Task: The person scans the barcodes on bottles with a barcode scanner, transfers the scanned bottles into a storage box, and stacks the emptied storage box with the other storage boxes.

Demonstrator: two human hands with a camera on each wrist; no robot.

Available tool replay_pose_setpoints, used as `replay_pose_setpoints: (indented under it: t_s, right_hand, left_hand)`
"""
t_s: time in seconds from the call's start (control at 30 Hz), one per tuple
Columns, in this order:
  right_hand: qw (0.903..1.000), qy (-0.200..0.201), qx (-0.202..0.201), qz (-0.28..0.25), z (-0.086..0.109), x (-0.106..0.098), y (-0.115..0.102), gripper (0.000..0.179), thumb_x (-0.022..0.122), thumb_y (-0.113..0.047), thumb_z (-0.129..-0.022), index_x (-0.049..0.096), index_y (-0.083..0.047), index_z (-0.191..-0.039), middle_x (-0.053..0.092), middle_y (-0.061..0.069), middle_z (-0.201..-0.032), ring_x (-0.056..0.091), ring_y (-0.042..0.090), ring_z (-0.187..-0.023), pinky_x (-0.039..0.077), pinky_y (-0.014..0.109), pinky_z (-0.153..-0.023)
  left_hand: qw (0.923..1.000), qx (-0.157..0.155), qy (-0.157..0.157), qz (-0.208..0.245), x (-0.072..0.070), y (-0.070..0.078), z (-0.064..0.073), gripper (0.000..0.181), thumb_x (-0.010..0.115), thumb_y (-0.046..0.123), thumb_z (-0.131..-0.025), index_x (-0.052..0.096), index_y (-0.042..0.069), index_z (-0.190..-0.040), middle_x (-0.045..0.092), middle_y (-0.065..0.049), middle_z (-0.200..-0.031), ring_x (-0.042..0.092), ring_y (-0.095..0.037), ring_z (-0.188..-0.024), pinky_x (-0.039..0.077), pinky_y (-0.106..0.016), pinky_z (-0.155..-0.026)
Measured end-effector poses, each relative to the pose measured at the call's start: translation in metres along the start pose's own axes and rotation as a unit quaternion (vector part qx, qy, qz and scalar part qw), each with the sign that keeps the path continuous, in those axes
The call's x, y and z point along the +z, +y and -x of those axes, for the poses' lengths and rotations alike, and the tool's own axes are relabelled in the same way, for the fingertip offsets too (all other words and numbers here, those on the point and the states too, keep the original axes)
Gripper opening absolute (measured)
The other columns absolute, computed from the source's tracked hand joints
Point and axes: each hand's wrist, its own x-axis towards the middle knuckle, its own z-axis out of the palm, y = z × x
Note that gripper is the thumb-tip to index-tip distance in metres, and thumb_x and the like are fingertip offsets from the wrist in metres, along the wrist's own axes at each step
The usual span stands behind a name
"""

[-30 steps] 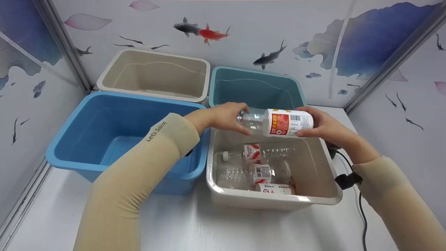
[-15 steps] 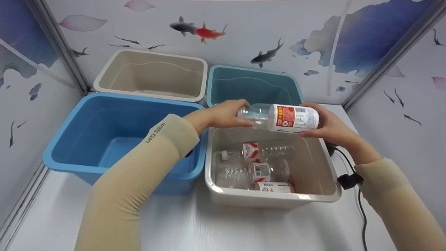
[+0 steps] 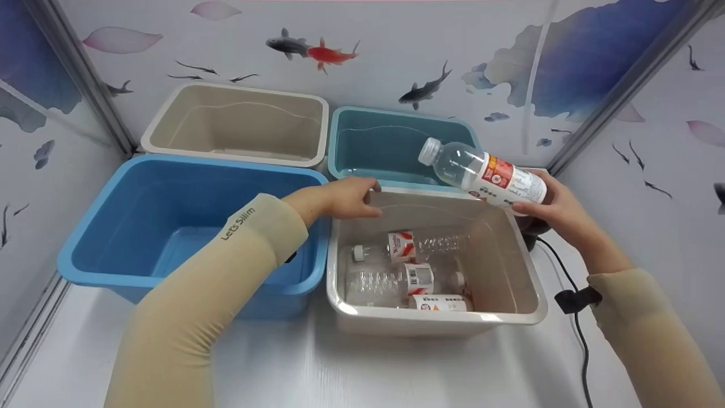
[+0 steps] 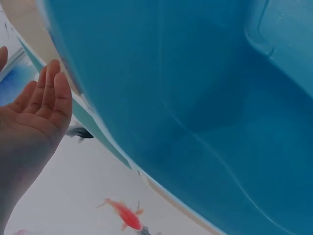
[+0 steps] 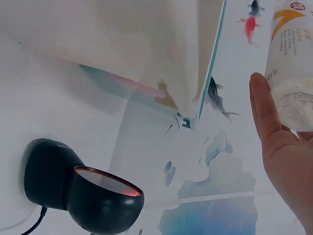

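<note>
- Head view: the right hand (image 3: 561, 205) grips a clear, labeled bottle (image 3: 498, 180), tilted over the teal bin (image 3: 379, 141) and front beige bin (image 3: 396, 315).
- Left hand (image 3: 350, 197) hovers empty, fingers relaxed, near the front beige bin's far-left corner.

Two by two on the table (image 3: 396, 374): front-left tub (image 3: 198, 192), front-right tub (image 3: 493, 255), back-left tub (image 3: 260, 124), back-right tub (image 3: 396, 147). Loose bottles (image 3: 420, 277) lie in the front-right one, three-ish but hard to count. Left hand's (image 3: 349, 197) by its back-left corner, held bottle's (image 3: 498, 178) above the back-right, gadget's (image 5: 105, 200) off right.
</note>
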Motion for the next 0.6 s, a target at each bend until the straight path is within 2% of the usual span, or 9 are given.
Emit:
replay_pose_setpoints:
  t_s: [0.1, 0.23, 0.3, 0.4, 0.5, 0.6]
  right_hand:
    - [0.9994, 0.016, 0.019, -0.024, 0.0, -0.002, 0.009, 0.039, 0.058, -0.008, -0.09, 0.044, -0.024, -0.123, 0.055, -0.012, -0.105, 0.055, 0.0, -0.091, 0.048, 0.013, -0.076]
    - [0.9924, 0.039, 0.058, -0.101, -0.002, -0.004, 0.02, 0.029, 0.056, -0.014, -0.092, 0.043, -0.023, -0.117, 0.056, -0.013, -0.102, 0.056, -0.001, -0.091, 0.05, 0.014, -0.075]
    - [0.986, 0.051, 0.086, -0.134, -0.002, -0.003, 0.025, 0.037, 0.057, -0.018, -0.092, 0.038, -0.016, -0.124, 0.054, -0.011, -0.102, 0.057, -0.001, -0.089, 0.05, 0.014, -0.075]
    - [0.9746, 0.071, 0.133, -0.165, -0.001, -0.001, 0.032, 0.059, 0.059, -0.026, -0.092, 0.025, -0.007, -0.136, 0.049, -0.009, -0.104, 0.058, -0.003, -0.086, 0.051, 0.014, -0.075]
    - [0.9569, 0.087, 0.191, -0.201, -0.002, 0.003, 0.036, 0.085, 0.062, -0.034, -0.088, 0.008, -0.004, -0.146, 0.045, -0.006, -0.107, 0.059, -0.005, -0.083, 0.051, 0.014, -0.076]
    - [0.9291, 0.103, 0.239, -0.263, -0.003, 0.006, 0.04, 0.097, 0.064, -0.04, -0.085, -0.001, -0.006, -0.149, 0.047, -0.005, -0.104, 0.061, -0.003, -0.079, 0.052, 0.016, -0.074]
  left_hand:
    - [0.9999, -0.003, -0.009, -0.011, 0.001, -0.004, 0.003, 0.055, 0.056, 0.03, -0.092, 0.039, 0.004, -0.137, 0.055, -0.015, -0.122, 0.052, -0.025, -0.111, 0.043, -0.038, -0.098]
    - [0.9998, -0.005, -0.011, -0.014, 0.001, -0.005, 0.006, 0.054, 0.055, 0.03, -0.092, 0.04, 0.004, -0.137, 0.055, -0.015, -0.123, 0.052, -0.026, -0.111, 0.043, -0.039, -0.099]
    - [0.9998, -0.005, -0.01, -0.016, 0.0, -0.006, 0.006, 0.054, 0.056, 0.03, -0.092, 0.04, 0.004, -0.137, 0.055, -0.015, -0.122, 0.052, -0.026, -0.111, 0.043, -0.039, -0.098]
    - [0.9996, -0.004, -0.012, -0.024, 0.0, -0.006, 0.005, 0.054, 0.056, 0.03, -0.092, 0.04, 0.003, -0.136, 0.055, -0.015, -0.122, 0.053, -0.026, -0.111, 0.042, -0.039, -0.098]
    - [0.9995, -0.003, -0.016, -0.027, 0.0, -0.006, 0.004, 0.054, 0.056, 0.03, -0.091, 0.04, 0.003, -0.136, 0.055, -0.016, -0.122, 0.052, -0.026, -0.112, 0.042, -0.039, -0.099]
    - [0.9995, -0.006, -0.02, -0.024, 0.001, -0.006, 0.003, 0.054, 0.056, 0.029, -0.092, 0.04, 0.003, -0.137, 0.054, -0.016, -0.124, 0.052, -0.026, -0.114, 0.041, -0.039, -0.1]
